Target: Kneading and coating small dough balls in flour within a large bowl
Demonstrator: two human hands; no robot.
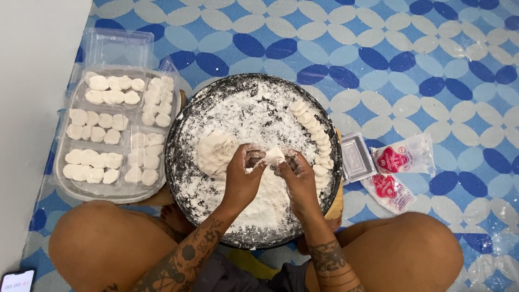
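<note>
Where I sit cross-legged, everything lies on the floor before my knees.
Mat: the blue-and-white patterned mat (411,59) covers the whole floor under me and under all else.
Pan: the round black pan (186,116), thick with white flour, rests between my knees on a wooden board (337,204) that pokes out at its right edge.
Tray: the clear plastic tray (65,186) just left of the pan holds rows of finished white dumplings in its compartments; its lid stands open behind.
Dough mass: a lump of dough (215,152) lies in the flour, just beside my left thumb.
Row: shaped dumplings (316,138) line the pan's right inner rim in a curve.
Left hand: my left hand (242,176) is floury, fingers curled in, fingertips pinching the small dough piece.
Right hand: my right hand (298,176) mirrors it, curled and pinching the same piece from the other side.
Dough piece: the small dough piece (274,156) sits between both sets of fingertips, above the pan's middle.
Packets: two red-and-white packets (403,159) and a small clear box (357,158) lie right of the pan.
Phone: a phone (16,281) lies by my left knee.
</note>
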